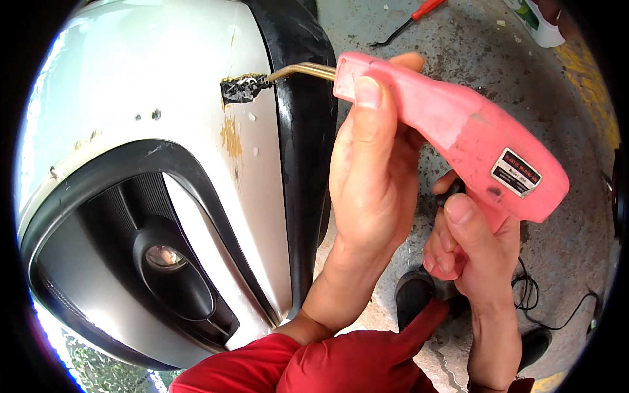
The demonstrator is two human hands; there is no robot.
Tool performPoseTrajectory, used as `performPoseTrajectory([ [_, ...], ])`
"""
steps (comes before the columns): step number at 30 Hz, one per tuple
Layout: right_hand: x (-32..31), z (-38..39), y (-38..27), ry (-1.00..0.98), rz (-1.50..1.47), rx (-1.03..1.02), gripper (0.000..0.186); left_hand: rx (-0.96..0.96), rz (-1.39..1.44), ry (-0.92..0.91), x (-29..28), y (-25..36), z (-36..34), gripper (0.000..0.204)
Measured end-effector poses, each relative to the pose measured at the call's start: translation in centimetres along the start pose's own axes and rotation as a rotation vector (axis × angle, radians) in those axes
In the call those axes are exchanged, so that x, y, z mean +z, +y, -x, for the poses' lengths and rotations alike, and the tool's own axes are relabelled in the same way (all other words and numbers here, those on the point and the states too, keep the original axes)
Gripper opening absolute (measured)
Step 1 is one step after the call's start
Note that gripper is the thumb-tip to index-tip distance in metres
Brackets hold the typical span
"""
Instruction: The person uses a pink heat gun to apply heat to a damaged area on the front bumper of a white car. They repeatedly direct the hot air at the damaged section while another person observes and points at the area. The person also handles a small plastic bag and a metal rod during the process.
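Both hands are on a pink plastic welder (481,141), a pistol-shaped tool with a bent brass-coloured tip (306,69) pointing left. My left hand (373,170) is closed around its front end, thumb along the near side. My right hand (475,245) grips the handle, with the thumb and a finger by a black trigger. The tip reaches a black, rough, shiny patch (241,92) on a white bumper (151,85); exact contact is hard to tell. Below the patch the paint is chipped, showing tan scrapes (230,136).
Black trim (304,131) runs along the bumper's right edge, and a fog-light housing (177,281) lies lower left. On the stained concrete floor are a red-handled hooked tool (409,23), a black cord (557,324), a white container (544,26) at the upper right and my dark shoes (414,298).
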State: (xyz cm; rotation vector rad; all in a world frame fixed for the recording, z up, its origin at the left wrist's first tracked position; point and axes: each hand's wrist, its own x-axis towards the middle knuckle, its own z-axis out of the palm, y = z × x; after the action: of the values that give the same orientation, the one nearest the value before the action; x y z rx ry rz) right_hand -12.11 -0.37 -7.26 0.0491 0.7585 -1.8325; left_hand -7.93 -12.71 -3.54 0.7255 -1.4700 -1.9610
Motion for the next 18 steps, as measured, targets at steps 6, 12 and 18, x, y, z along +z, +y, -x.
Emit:
performPoseTrajectory([
  [6,0.18,-0.07,-0.16,0.011,-0.003,0.002,0.037,0.021,0.018,-0.002,-0.06,-0.16,-0.09,0.057],
  [12,0.23,-0.11,-0.29,0.006,-0.16,0.01,0.017,0.029,0.015,-0.021,-0.28,-0.13,-0.11,0.057],
  [18,0.1,-0.1,-0.22,0.001,-0.155,0.016,0.017,0.018,0.018,-0.009,-0.2,-0.16,-0.12,0.056],
])
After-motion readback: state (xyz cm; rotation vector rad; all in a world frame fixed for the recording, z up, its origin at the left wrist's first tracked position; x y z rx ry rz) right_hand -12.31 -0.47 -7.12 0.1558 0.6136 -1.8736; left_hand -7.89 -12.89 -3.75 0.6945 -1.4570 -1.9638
